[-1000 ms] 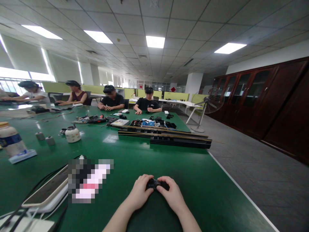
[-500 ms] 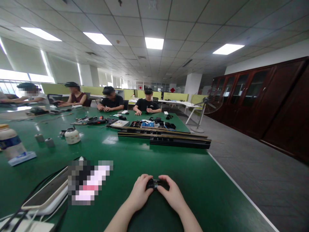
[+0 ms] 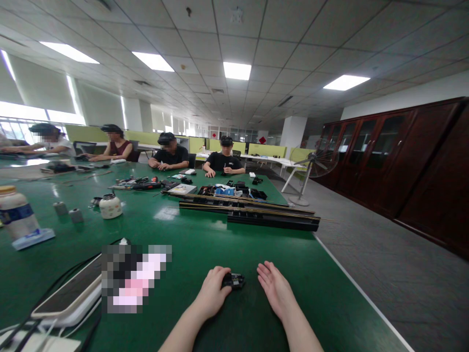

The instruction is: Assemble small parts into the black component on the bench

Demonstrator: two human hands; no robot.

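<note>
A small black device (image 3: 236,280) with some lighter metallic detail lies low over the green table (image 3: 172,313), near its front edge; its exact kind is too small to make out. My left hand (image 3: 213,289) grips its left end between thumb and fingers. To the right, my right hand (image 3: 273,287) is apart from the device, with fingers stretched out, palm turned toward it and nothing in the hand.
Long black rails (image 3: 273,221) with thin brass-coloured rods cross the table ahead. At left are a phone (image 3: 71,286) with cables, a small white jar (image 3: 110,206) and a bottle (image 3: 16,215). Several people sit across the table. A floor fan (image 3: 310,159) stands at right.
My right hand has let go of the black device and moved right, its fingers now straightened. My left hand keeps its hold in nearly the same place.
</note>
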